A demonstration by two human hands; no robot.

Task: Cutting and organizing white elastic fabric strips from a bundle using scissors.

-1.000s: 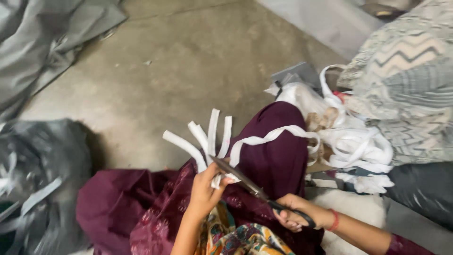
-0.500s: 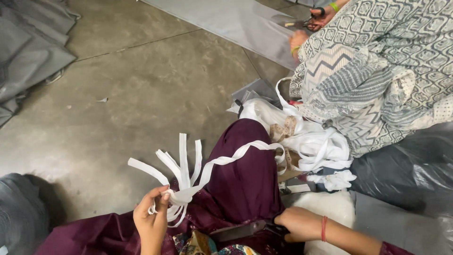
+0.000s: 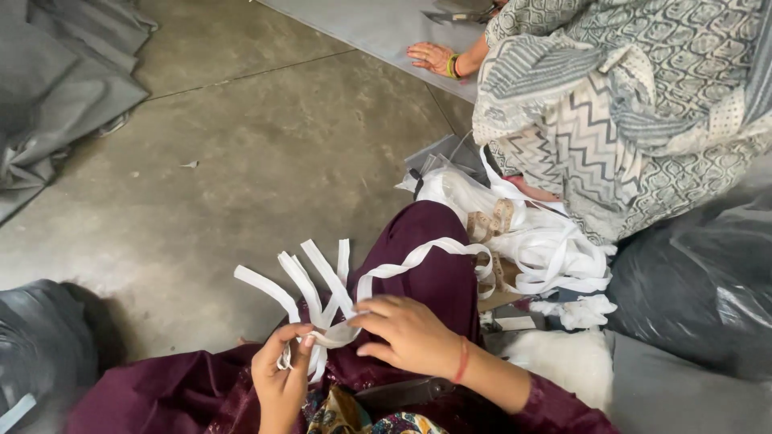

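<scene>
Since half a second ago the right hand [image 3: 414, 336] has come off the lap and up to the strips, joining the left hand [image 3: 281, 382], and the view has dropped closer. Far left: grey fabric [image 3: 64, 88] heaped on the concrete floor [image 3: 265, 128]; a dark plastic bag [image 3: 40, 345] at the lower-left edge. Centre left: left hand, fingers [image 3: 299, 347] clamped on the gathered base of the cut white strips [image 3: 310, 281], which fan upward over the maroon-clad lap [image 3: 426, 273]; five or six cut ends can be counted, overlaps preventing a firmer figure. Centre: right hand, red thread at the wrist, fingers together, pinching the same bundle just beside the left hand's grip. One long white strip [image 3: 418, 255] runs from the hands across the knee to the loose pile of white tape [image 3: 547, 241] on the floor. For the gathering in hand, the strips would best be kept flat and aligned at the pinch, ends level, the trailing length free of twists. A dark flat object lies across the lap below the wrists; its kind cannot be told. Right: one co-worker in patterned grey-and-white clothing [image 3: 627, 104], one hand [image 3: 430, 56] flat on a grey sheet [image 3: 378, 24]; a dark bag [image 3: 700, 281] at far right.
</scene>
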